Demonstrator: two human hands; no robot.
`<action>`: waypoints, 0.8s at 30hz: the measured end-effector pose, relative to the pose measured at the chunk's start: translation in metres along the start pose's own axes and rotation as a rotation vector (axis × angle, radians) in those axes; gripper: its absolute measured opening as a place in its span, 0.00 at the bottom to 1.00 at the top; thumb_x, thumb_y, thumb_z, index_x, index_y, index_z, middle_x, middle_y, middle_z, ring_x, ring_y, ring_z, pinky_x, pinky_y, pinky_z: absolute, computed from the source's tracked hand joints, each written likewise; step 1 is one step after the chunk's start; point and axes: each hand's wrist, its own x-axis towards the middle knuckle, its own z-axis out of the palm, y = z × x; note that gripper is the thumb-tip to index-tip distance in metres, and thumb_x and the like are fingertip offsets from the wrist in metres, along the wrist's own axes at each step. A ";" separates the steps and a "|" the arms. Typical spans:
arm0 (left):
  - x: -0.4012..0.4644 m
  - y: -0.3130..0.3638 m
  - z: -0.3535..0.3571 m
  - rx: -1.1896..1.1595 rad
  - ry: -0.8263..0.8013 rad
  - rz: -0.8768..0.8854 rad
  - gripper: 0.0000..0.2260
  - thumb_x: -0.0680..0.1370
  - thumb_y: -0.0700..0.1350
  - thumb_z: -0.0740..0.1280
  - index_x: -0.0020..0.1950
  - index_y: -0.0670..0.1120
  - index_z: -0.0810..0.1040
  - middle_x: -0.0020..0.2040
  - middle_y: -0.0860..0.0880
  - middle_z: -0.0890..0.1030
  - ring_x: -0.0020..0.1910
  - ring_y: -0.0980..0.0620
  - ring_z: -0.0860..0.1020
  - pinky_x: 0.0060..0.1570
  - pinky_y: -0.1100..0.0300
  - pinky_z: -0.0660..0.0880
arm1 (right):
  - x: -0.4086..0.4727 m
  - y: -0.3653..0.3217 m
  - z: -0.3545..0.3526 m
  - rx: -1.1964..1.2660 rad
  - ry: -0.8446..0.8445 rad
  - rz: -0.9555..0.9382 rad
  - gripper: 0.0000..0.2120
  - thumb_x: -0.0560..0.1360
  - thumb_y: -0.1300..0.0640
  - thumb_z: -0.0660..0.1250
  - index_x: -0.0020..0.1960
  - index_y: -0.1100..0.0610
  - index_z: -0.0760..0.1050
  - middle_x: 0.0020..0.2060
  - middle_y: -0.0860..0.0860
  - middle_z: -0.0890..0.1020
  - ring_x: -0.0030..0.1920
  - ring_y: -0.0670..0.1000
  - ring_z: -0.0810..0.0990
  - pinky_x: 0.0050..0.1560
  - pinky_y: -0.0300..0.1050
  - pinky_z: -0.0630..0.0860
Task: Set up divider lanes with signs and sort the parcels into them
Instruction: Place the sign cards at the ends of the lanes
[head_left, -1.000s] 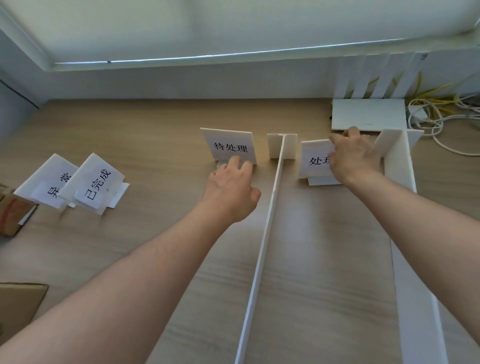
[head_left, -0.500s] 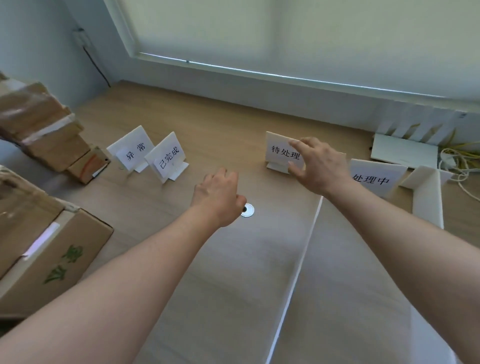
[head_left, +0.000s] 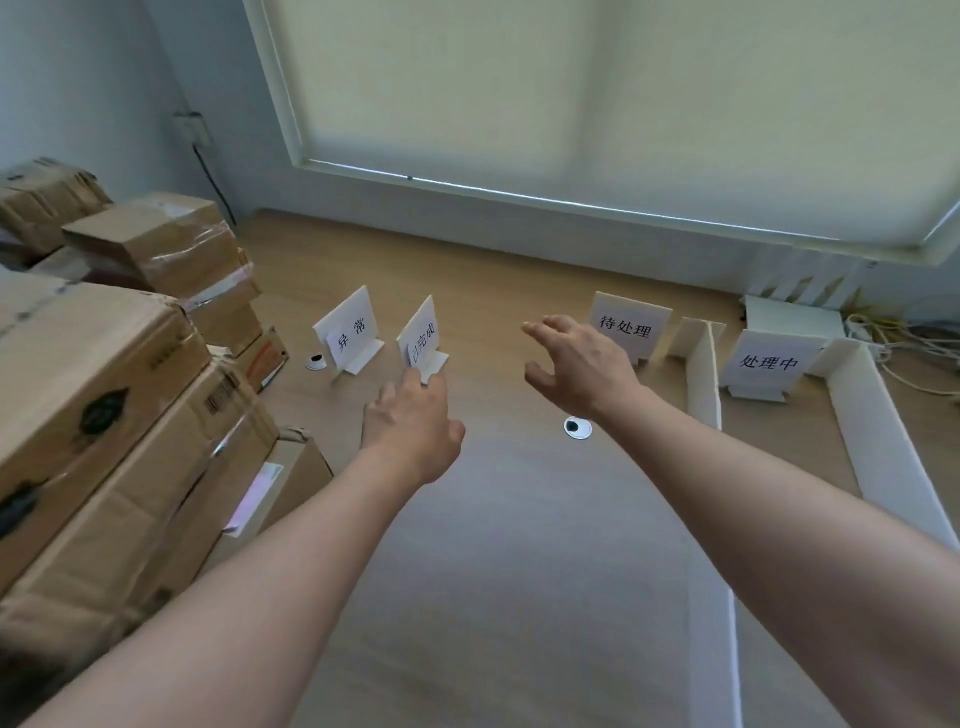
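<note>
Hands (head_left: 410, 421) shifted left toward signs (head_left: 422, 338)

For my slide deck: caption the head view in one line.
Both hands reach across the desk: left hand at the 已完成 sign, right hand open, parcels waiting left, dividers right.

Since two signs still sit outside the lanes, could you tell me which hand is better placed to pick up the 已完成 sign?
Left: the left hand is at the 已完成 sign, while the right hand hovers apart.
</note>
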 end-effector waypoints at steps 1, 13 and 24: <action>-0.002 -0.012 -0.005 0.000 -0.004 0.005 0.16 0.79 0.53 0.61 0.63 0.47 0.69 0.63 0.44 0.71 0.62 0.40 0.71 0.59 0.49 0.72 | 0.001 -0.011 0.000 -0.002 -0.005 0.008 0.28 0.80 0.42 0.61 0.78 0.44 0.66 0.75 0.49 0.70 0.68 0.57 0.74 0.62 0.51 0.75; 0.055 -0.066 -0.014 -0.006 -0.001 0.000 0.17 0.80 0.51 0.60 0.67 0.46 0.69 0.66 0.44 0.69 0.66 0.41 0.69 0.61 0.48 0.70 | 0.086 -0.056 0.027 0.020 0.008 0.007 0.24 0.81 0.45 0.61 0.76 0.46 0.69 0.72 0.50 0.72 0.66 0.57 0.75 0.57 0.51 0.76; 0.140 -0.085 0.034 -0.046 -0.094 -0.172 0.17 0.80 0.51 0.61 0.66 0.45 0.69 0.65 0.43 0.70 0.67 0.40 0.69 0.63 0.48 0.70 | 0.207 -0.055 0.135 0.129 -0.153 -0.046 0.21 0.83 0.49 0.59 0.75 0.46 0.69 0.71 0.49 0.71 0.66 0.57 0.76 0.56 0.52 0.77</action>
